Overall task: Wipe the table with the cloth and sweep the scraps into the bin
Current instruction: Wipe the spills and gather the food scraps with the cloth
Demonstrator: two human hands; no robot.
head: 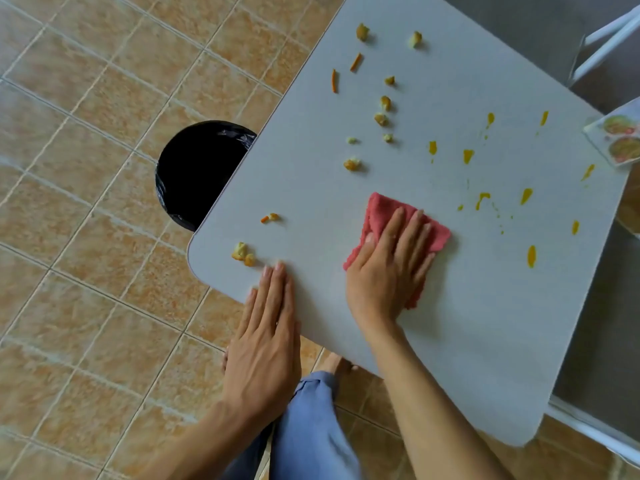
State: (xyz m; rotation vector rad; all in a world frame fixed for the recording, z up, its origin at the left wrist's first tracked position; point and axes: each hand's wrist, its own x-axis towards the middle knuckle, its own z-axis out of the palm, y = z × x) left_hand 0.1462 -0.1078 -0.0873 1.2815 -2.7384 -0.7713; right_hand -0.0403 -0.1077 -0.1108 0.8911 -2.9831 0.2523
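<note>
A grey table [450, 306] carries several orange and yellow food scraps [381, 118] and yellow smears [526, 195]. My right hand [384, 268] presses flat on a pink cloth [381, 209] near the table's middle. My left hand [266, 337] lies flat with straight fingers on the near table edge, just right of a scrap clump [242, 253] at the corner. A round bin with a black liner [197, 171] stands on the floor to the left, partly hidden under the table's edge.
A printed card or plate [620, 140] lies at the table's right edge. White chair legs [609, 39] stand at the upper right. Tan tiled floor [86, 202] spreads to the left. My blue trouser leg [311, 434] and a bare foot show below the table.
</note>
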